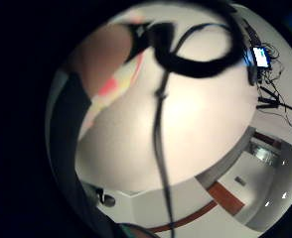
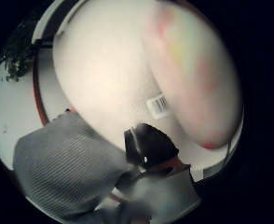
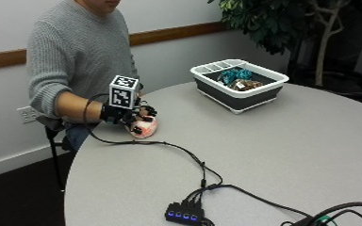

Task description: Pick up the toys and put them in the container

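Note:
In the outside view my gloved right hand [image 3: 129, 115] sits near the table's edge, close to the person's body. Its fingers curl round a pale pink soft toy [image 3: 147, 128], which is low at the table top; whether it touches the table I cannot tell. The same pastel toy [image 2: 193, 79] fills much of the thumb side palm view, with a barcode tag [image 2: 157, 106] on it, and its edge [image 1: 111, 89] shows in the little finger side view. The white and dark container [image 3: 262, 88] stands far across the table and holds a teal toy [image 3: 236, 74] and a brown toy [image 3: 246, 85].
The round grey table [image 3: 281, 150] stretches bare between my hand and the container. A black cable [image 3: 187, 155] runs from my hand to a hub [image 3: 184, 214] at the table's front edge. A leafy plant [image 3: 275, 19] stands behind the container.

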A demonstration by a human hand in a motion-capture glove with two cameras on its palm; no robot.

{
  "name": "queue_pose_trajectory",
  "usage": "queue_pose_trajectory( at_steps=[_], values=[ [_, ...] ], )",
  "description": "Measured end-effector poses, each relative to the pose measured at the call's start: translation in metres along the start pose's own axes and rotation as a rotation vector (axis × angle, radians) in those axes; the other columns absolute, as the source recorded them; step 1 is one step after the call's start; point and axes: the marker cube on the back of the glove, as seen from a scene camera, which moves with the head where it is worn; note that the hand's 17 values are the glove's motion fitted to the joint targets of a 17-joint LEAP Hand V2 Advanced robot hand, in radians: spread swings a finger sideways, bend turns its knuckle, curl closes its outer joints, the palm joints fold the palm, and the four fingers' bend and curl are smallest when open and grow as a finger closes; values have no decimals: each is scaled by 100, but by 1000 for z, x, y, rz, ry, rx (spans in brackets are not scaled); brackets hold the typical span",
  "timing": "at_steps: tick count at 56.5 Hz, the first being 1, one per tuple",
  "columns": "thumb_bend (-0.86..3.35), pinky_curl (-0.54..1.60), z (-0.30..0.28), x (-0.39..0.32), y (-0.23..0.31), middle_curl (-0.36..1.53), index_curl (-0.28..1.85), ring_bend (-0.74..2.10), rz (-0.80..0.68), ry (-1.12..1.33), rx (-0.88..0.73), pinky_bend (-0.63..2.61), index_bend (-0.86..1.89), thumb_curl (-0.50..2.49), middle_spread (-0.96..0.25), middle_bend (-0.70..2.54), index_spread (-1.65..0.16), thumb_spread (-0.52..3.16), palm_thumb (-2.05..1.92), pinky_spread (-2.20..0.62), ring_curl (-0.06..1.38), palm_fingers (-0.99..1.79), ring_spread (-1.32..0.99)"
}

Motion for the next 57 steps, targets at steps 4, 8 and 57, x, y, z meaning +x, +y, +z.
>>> queue_pose_trajectory(
  at_steps=[4, 8, 57],
  values=[
    [1, 35, 5, 0, -1, 17, 33, 10, 32, -45, 70, 107, 14, 31, -13, 12, -35, 129, 8, 5, 22, -29, -3],
    [3, 35, 2, 5, -9, 18, 32, 13, 53, -68, 114, 107, 15, 33, -13, 14, -36, 132, 14, 5, 21, -21, -3],
    [12, 47, -290, -194, -252, 58, 76, 91, -279, -151, 524, 106, 51, 86, -21, 79, -48, 73, 59, -35, 59, 70, -57]
  ],
)
